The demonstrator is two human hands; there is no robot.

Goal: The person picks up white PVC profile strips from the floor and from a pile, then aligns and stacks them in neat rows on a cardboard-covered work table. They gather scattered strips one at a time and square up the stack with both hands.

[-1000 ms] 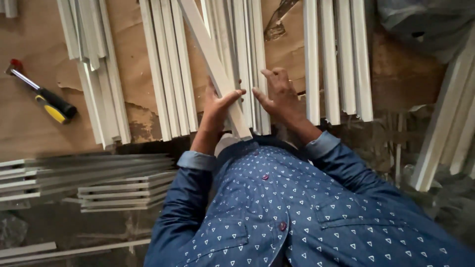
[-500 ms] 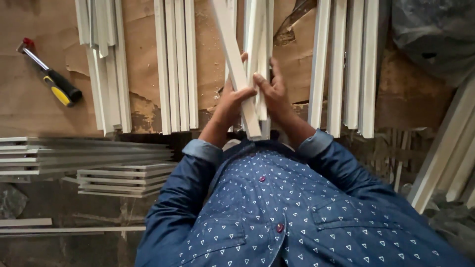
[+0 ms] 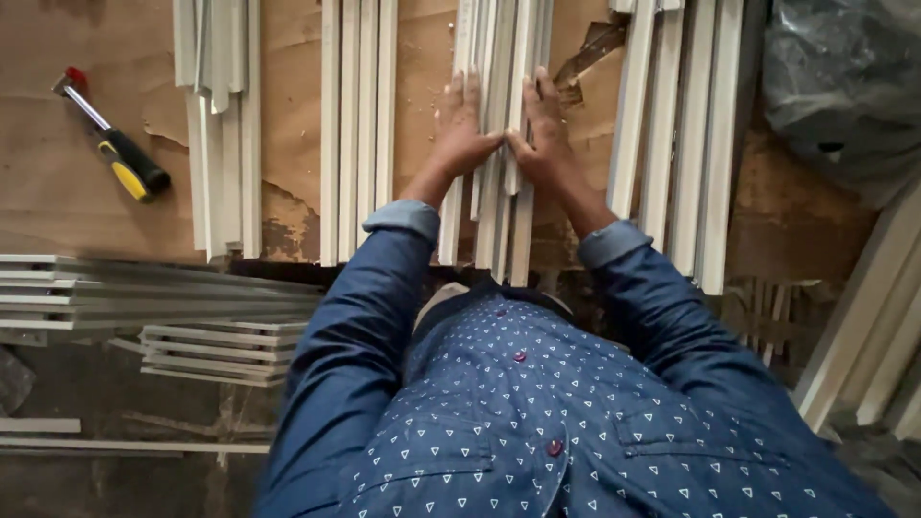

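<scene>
My one head camera looks steeply down, close over my chest, facing the cardboard-covered workbench (image 3: 58, 192) toward 12 o'clock.

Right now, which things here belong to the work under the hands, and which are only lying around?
In hand:
- left hand, flat on the strips
- right hand, flat beside it
- middle bundle of white strips

Lying about:
- hammer, yellow and black handle
- other strip groups on the brown board
- stacked strips at left
- grey plastic bag

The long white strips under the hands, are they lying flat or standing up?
Lying flat. The bundle of long white strips rests lengthwise on the brown cardboard-covered table, with the left hand and right hand pressed palm-down, fingers spread, on top.
</scene>
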